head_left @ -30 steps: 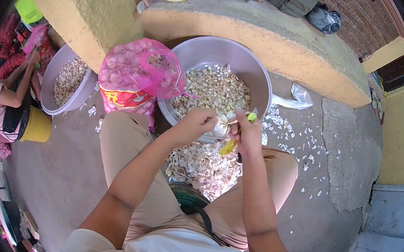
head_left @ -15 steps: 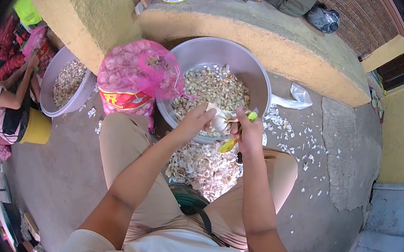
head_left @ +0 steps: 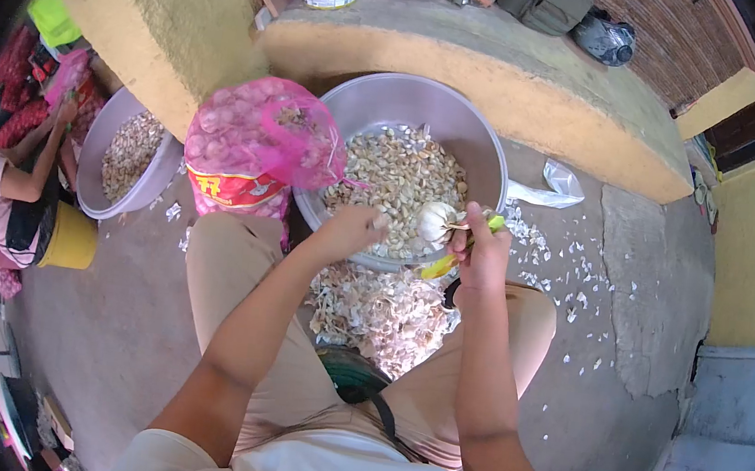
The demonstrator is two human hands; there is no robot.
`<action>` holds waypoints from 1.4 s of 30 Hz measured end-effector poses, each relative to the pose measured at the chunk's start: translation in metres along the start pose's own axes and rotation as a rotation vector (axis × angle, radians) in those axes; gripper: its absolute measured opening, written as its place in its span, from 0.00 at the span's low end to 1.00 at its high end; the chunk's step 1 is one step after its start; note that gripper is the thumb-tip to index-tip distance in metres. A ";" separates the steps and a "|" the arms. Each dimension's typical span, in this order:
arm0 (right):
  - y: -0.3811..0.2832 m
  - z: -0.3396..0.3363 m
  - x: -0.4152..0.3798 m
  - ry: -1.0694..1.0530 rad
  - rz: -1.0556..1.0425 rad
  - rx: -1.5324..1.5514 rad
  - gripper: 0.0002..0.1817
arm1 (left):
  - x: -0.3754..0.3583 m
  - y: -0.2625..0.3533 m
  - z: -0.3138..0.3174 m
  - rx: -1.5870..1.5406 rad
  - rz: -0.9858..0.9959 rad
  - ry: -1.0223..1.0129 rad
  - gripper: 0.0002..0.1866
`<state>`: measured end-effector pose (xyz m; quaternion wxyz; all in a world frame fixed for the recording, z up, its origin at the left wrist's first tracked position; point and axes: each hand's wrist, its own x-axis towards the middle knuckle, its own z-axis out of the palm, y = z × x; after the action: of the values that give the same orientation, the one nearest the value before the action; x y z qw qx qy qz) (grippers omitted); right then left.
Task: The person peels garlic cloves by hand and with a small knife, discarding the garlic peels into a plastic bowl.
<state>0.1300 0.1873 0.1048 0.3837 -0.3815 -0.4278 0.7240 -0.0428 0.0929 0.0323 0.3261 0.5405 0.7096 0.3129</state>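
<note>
My right hand (head_left: 483, 252) is closed on a white garlic bulb (head_left: 435, 222) by its stem, and a yellow-green tool (head_left: 441, 265) is in the same grip. To the left of the bulb, my left hand (head_left: 355, 233) has its fingers pressed together over the near rim; whatever they hold, if anything, is too small to make out. Beneath both hands stands a large grey-purple basin (head_left: 498, 170) with loose garlic cloves (head_left: 403, 166) in it. A heap of papery peels (head_left: 387, 315) lies between my knees.
A pink net sack of garlic (head_left: 246, 130) leans at the basin's left. Plastic film (head_left: 553, 185) and scattered peels lie at the right. At the far left, a person (head_left: 10, 188) sits by another basin (head_left: 163, 172) and a yellow bucket (head_left: 71, 237). A raised ledge (head_left: 469, 61) runs behind.
My left hand has come away from the bulb, down and to the left. My right hand has moved slightly right with the bulb and the tool.
</note>
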 end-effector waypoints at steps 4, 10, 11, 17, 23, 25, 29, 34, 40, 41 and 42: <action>0.005 0.001 0.001 -0.052 0.077 -0.101 0.13 | -0.018 0.009 0.015 0.149 0.072 -0.654 0.14; 0.012 0.002 0.002 -0.053 0.050 -0.165 0.14 | -0.012 0.045 -0.004 -0.049 -0.003 -0.041 0.18; 0.011 0.003 0.002 -0.044 0.058 -0.154 0.14 | -0.011 0.046 -0.003 -0.069 0.051 0.034 0.17; 0.014 0.011 -0.001 -0.030 0.079 -0.194 0.14 | -0.012 0.048 0.010 -0.229 0.168 0.299 0.16; 0.024 0.016 -0.004 -0.074 0.076 -0.251 0.14 | -0.014 0.056 0.006 0.053 0.415 0.472 0.11; 0.025 0.018 -0.004 -0.075 0.091 -0.196 0.14 | -0.013 0.055 0.007 0.091 0.460 0.487 0.10; 0.025 0.019 -0.004 -0.057 0.125 -0.125 0.13 | -0.013 0.056 0.009 0.137 0.490 0.514 0.09; 0.028 0.017 -0.002 -0.080 0.128 -0.076 0.13 | -0.010 0.053 0.017 0.173 0.462 0.520 0.08; 0.019 0.016 -0.003 -0.025 0.147 0.039 0.12 | -0.003 0.047 0.015 -0.071 0.340 0.556 0.08; 0.019 0.015 -0.003 -0.021 0.141 0.029 0.11 | -0.004 0.048 0.015 -0.027 0.372 0.541 0.09; 0.019 0.015 -0.002 -0.017 0.135 0.020 0.11 | -0.006 0.052 0.015 0.016 0.403 0.525 0.09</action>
<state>0.1133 0.1740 0.0935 0.3339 -0.3996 -0.3970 0.7558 -0.0003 0.0996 0.0651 0.0593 0.5735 0.6507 0.4942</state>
